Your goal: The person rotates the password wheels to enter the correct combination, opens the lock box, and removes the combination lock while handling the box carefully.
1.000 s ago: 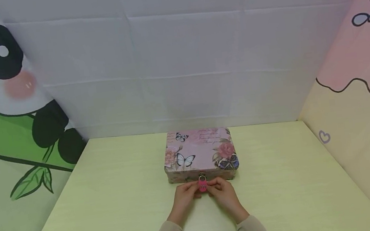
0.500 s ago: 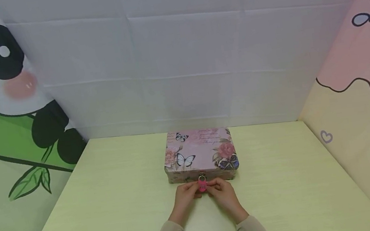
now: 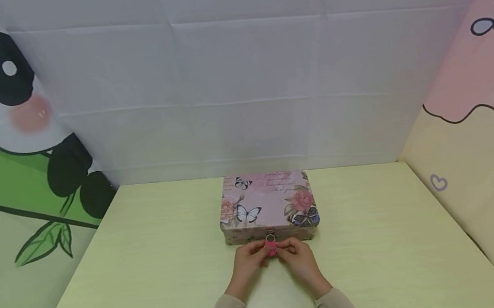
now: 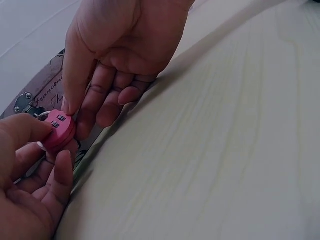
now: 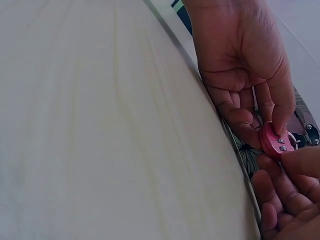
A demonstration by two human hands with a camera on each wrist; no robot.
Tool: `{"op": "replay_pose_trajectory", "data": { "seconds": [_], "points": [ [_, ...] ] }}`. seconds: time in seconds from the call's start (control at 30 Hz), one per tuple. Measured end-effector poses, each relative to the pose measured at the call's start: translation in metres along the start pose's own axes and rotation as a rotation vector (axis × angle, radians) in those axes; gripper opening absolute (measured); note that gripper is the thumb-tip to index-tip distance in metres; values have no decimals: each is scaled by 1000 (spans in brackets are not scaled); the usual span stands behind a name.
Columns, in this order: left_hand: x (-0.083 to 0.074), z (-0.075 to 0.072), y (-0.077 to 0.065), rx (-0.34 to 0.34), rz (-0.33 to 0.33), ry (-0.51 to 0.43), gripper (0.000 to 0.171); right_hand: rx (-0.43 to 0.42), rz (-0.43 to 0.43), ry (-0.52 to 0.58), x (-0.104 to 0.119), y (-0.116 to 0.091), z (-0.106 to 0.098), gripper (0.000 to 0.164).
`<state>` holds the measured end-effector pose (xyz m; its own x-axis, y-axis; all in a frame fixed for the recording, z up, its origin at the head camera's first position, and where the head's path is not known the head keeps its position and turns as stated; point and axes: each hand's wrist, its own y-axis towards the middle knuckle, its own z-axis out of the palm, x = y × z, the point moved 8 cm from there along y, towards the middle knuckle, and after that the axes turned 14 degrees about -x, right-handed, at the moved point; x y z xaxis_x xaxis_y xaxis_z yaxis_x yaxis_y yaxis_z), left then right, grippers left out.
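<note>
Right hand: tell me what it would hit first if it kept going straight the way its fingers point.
The right hand already pinches the pink padlock. Straight on, it would likely meet the front wall of the flowered box first, just behind the padlock; depth is hard to judge.

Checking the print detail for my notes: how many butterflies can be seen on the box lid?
3: on the box lid, one small at the far left corner, one white near the left, one blue at the near right corner. None appears hidden.
</note>
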<state>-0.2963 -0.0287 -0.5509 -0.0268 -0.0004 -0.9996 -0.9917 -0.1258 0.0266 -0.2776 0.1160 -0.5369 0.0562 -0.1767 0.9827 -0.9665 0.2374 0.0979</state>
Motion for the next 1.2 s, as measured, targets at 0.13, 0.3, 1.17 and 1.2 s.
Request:
{"op": "replay_pose_trajectory", "data": {
  "seconds": [0.13, 0.3, 1.17, 1.2],
  "points": [
    [1, -1, 0, -7, 0, 0, 25, 1, -3, -5, -1, 0, 0, 11],
    [0, -1, -1, 0, 1, -17, 25, 1, -1, -7, -1, 0, -1, 10],
    [0, -1, -1, -19, -59, -22, 28, -7, -4, 20, 1, -1, 0, 12],
    [1, -1, -1, -19, -56, -10, 27, -7, -2, 17, 1, -1, 0, 12]
  ]
}}
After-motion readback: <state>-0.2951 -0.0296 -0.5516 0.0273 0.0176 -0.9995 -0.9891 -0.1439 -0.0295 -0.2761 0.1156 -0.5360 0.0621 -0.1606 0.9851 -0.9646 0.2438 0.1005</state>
